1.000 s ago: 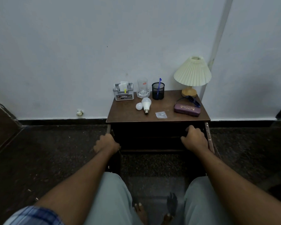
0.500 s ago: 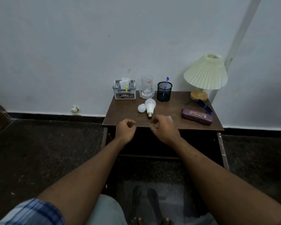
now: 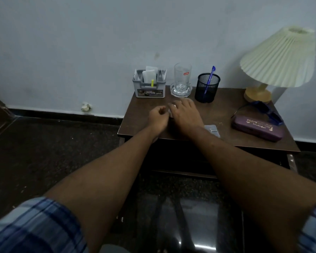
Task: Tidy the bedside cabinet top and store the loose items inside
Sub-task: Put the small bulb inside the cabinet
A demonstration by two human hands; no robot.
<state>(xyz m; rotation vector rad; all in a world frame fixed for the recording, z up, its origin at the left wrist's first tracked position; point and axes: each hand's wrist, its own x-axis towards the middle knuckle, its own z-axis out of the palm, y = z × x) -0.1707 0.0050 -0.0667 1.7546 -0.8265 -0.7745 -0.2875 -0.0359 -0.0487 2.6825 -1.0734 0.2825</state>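
Cabinet top (image 3: 224, 114) | left hand (image 3: 158, 116), right hand (image 3: 185, 114) moved from opened front onto bulb (image 3: 170, 113); left curled, right draped over it; grasp unclear | storing likely starts

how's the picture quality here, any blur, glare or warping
Head view: dim, flat light, the lamp looks unlit; motion blur smears the left hand and right hand, so their grip cannot be told; the wide lens stretches the lamp toward the right edge; a small glare streak lies on the glossy floor at the bottom; the glass and pen cup are fairly sharp.
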